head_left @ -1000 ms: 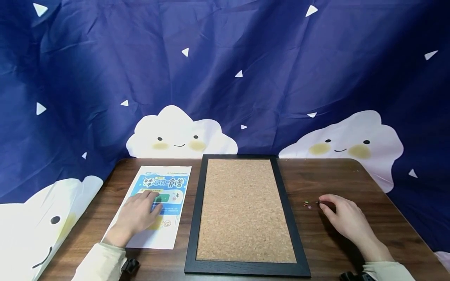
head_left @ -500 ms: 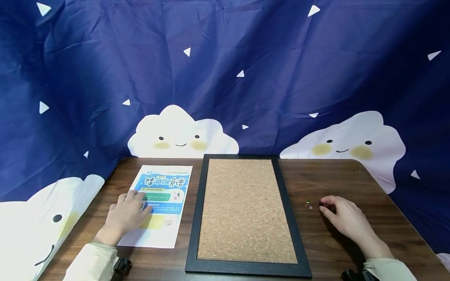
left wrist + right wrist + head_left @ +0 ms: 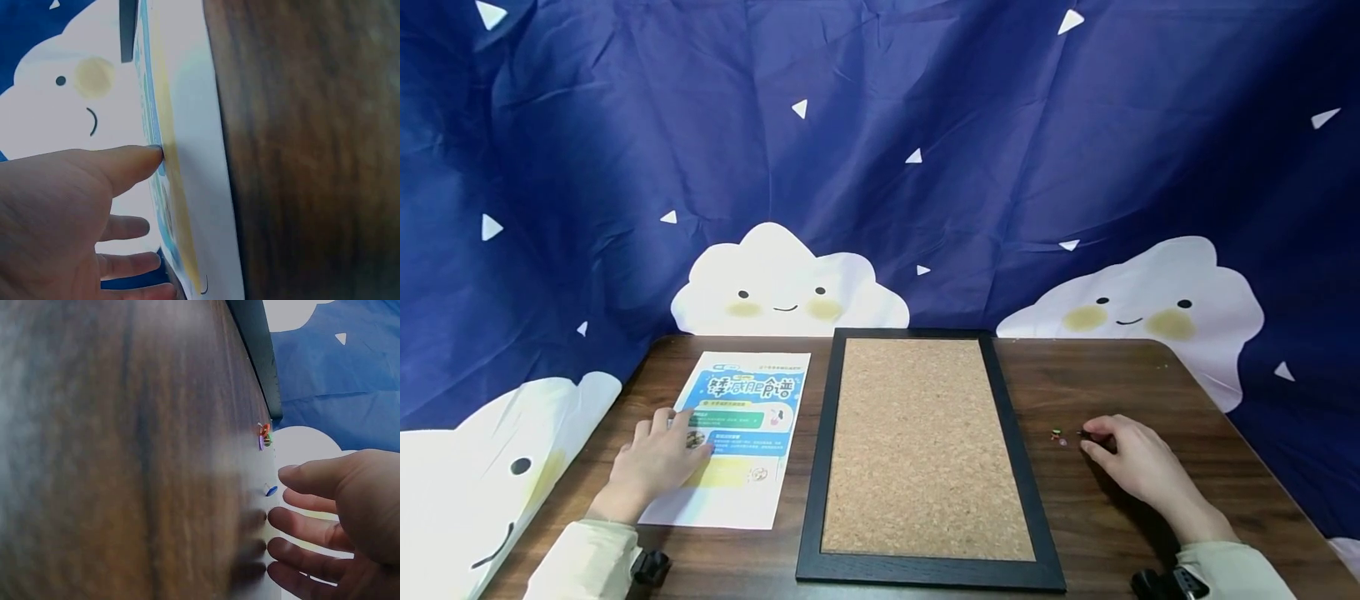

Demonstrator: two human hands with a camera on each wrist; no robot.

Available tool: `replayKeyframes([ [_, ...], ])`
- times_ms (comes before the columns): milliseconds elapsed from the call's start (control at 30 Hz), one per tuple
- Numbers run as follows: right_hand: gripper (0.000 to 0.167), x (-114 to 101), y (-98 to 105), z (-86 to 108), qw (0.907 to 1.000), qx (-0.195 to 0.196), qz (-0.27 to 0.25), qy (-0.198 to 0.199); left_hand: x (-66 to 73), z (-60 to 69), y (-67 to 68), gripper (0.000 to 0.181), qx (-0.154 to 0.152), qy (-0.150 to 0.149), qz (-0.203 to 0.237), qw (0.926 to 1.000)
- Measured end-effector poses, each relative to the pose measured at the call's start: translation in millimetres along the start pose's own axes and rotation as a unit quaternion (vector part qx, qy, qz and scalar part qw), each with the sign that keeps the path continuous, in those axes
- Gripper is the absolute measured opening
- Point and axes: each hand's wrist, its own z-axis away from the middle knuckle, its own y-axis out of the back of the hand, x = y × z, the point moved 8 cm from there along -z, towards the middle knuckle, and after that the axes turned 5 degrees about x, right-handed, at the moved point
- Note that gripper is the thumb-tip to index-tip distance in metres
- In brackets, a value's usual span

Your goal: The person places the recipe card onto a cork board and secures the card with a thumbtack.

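Note:
My left hand (image 3: 655,463) lies on the left part of a printed sheet (image 3: 737,500), fingers relaxed and spread. In the left wrist view the thumb of that hand (image 3: 69,212) touches the paper (image 3: 203,144). On the right of the table my right hand (image 3: 1138,467) rests with thumb and index finger apart beside a small dark pin. The right wrist view shows a blue pushpin (image 3: 271,490) near the fingertips of this hand (image 3: 337,519), not gripped. Several coloured pushpins (image 3: 265,436) lie together a little farther off, also seen as tiny dots (image 3: 1057,435) in the head view.
A cork board (image 3: 925,450) with a black frame (image 3: 925,572) lies between the hands on the brown wooden table (image 3: 1097,375). Behind the table hangs a blue curtain (image 3: 850,167) with white clouds and triangles.
My left hand has slid left and slightly toward me across the sheet, uncovering more of its print. The sheet's position looks about the same. My right hand has hardly moved.

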Motion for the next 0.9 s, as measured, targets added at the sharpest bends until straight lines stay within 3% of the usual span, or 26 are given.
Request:
replayKeyframes([
  [567, 0.015, -2, -9, -9.2, 0.9996, -0.011, 0.019, 0.018, -10.1, -6.8, 1.7, 0.094, -0.010, 0.024, 0.048, 0.9985],
  [900, 0.006, -6, -12, -13.3, 0.9997, -0.011, 0.023, -0.001, -14.1, -11.2, -1.1, 0.103, -0.019, 0.043, 0.056, 0.9973],
])
